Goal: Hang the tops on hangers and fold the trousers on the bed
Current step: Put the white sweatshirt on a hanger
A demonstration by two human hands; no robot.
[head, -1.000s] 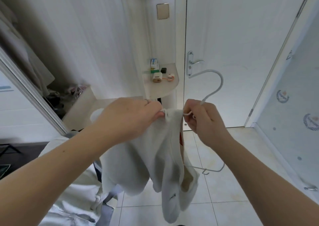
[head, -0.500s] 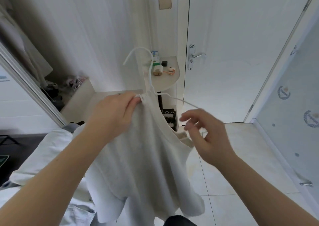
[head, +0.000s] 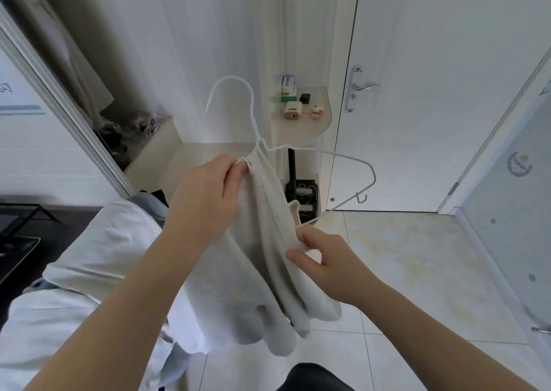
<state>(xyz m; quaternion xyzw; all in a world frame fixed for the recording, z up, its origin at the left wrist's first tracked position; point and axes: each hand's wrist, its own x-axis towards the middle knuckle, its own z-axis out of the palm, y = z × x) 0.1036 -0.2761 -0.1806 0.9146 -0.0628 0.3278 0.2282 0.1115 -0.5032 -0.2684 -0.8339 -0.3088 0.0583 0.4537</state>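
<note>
**Right hand drops to the top's loose edge**

Since half a second ago the right hand (head: 325,256) has left the wire's arm and gone lower, where thumb and forefinger now pinch a fold at the free edge of the top (head: 262,286). The left hand (head: 205,193) clamps the top's gathered strap between fingers and thumb, right at the twisted neck of the hanger (head: 254,119), and holds both up in mid-air at the centre of the view.

From that pinch the hanger's hook curves up and left. Its right arm runs out bare to a rounded corner with a small end hook, then doubles back down behind the cloth. That corner hangs just before the rounded shelf (head: 310,128) and near the shut door (head: 432,62).

Open tiled floor (head: 402,256) lies to the right and below, edged by a frosted glass panel (head: 512,211). Pale bedding (head: 98,241) fills the lower left.

The top is soft, off-white knit and falls in long loose folds. The hanger is thin white wire; the floor tiles are glossy.
</note>
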